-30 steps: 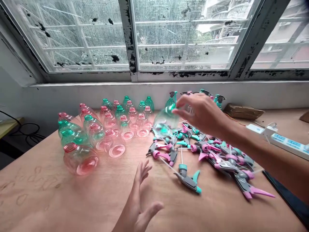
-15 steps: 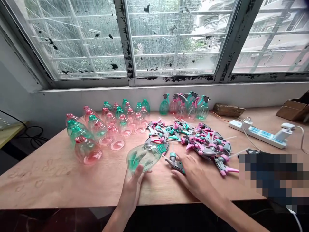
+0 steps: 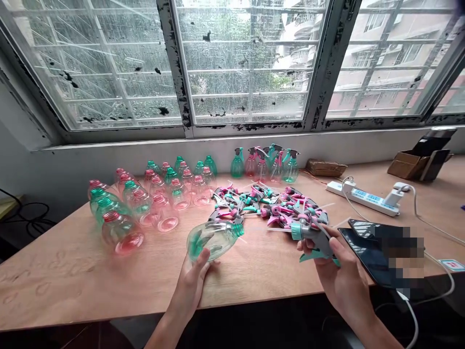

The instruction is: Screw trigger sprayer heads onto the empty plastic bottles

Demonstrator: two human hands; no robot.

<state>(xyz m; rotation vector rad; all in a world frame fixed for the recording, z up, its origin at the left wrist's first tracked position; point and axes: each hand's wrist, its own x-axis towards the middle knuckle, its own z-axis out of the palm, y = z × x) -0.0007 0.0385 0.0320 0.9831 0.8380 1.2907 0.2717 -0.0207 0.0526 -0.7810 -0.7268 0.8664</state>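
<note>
Head view, left to right: open-necked pink and green bottles [image 3: 157, 185] (no liquid that I can spot), then the left hand [image 3: 194, 277] curled round a tilted green-necked bottle [image 3: 213, 241]. What's new: the right hand [image 3: 343, 276] has lifted a teal-grey spray head [image 3: 317, 239], pinched between thumb and fingers, so both parts are in hand now. Far right, a cardboard box [image 3: 407, 165] holds dark flat stuff.

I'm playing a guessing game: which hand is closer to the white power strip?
Right: the right hand is in front of the power strip; the left hand is farther away, to its left.
</note>
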